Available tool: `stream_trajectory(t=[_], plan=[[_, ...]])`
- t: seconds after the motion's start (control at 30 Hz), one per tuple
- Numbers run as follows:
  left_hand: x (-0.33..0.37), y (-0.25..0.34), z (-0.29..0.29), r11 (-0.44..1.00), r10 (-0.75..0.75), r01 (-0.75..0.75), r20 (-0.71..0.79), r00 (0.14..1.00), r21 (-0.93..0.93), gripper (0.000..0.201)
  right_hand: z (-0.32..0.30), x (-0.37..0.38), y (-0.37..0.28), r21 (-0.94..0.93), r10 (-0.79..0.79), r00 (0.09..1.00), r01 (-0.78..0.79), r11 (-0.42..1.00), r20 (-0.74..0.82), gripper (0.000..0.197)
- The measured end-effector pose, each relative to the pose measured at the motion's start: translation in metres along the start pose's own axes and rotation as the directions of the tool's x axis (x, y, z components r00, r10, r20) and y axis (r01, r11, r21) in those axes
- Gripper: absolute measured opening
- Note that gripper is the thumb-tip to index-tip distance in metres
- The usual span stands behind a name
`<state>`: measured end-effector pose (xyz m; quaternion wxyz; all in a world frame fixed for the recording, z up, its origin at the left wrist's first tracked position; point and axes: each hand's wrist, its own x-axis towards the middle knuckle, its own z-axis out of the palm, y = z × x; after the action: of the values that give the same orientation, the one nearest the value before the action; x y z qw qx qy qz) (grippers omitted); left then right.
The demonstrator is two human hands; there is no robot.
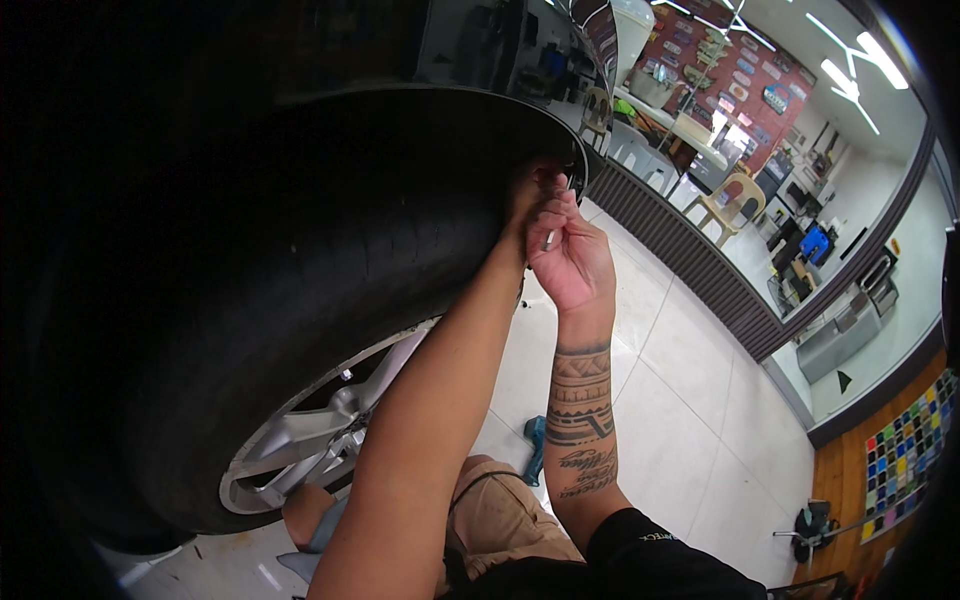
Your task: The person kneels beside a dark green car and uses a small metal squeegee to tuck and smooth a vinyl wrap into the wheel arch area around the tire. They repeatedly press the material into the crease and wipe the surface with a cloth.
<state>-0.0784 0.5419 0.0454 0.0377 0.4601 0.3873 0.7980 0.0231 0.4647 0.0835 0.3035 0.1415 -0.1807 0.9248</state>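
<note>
Both of my hands meet at the right end of a dark car's wheel arch [470, 92], above a black tyre [330, 255]. My left hand [528, 198] reaches into the shadow just inside the arch's edge. Its visible fingers are curled, and what they grip is lost in the dark. Close beside it, my right hand [578, 258] is closed, palm toward me, around a thin object [549, 240] with a short pale end showing. The rest of that object is hidden by the fingers. My left forearm crosses in front of the tyre and the silver rim [310, 440].
A teal power tool [535, 450] stands on the pale tiled floor [690, 400] by my knee. To the right, a large window [740, 170] shows a room with beige chairs. A board of coloured squares [910, 450] and a metal stand [815, 530] are at lower right.
</note>
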Motion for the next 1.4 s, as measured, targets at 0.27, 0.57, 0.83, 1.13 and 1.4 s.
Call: stream_trajectory(t=[0.27,0.57,0.83,1.13,1.4], plan=[[-0.024,-0.023,0.009,0.827,0.448,-0.362,-0.115,0.887,0.430,0.029,0.034,0.015,0.044,-0.093,-0.184,0.974,0.196,0.976,0.131,0.017],[0.000,-0.009,-0.009,0.932,-0.123,0.135,-0.058,0.991,0.336,0.021,0.036,-0.036,0.065,-0.141,0.012,1.000,-0.013,0.990,-0.013,0.020],[0.000,0.051,0.000,0.828,-0.432,0.318,-0.165,0.887,-0.462,0.029,0.019,-0.105,-0.003,-0.185,-0.123,0.985,0.100,0.978,-0.120,0.026],[-0.054,0.123,0.026,0.897,-0.214,0.068,-0.294,0.932,-0.437,0.069,0.006,-0.127,-0.020,-0.227,-0.178,0.967,0.135,0.964,-0.182,0.024],[-0.042,0.106,0.027,0.917,-0.059,-0.069,-0.305,0.950,-0.392,0.073,0.006,-0.137,-0.039,-0.224,-0.195,0.967,0.157,0.962,-0.161,0.026]])
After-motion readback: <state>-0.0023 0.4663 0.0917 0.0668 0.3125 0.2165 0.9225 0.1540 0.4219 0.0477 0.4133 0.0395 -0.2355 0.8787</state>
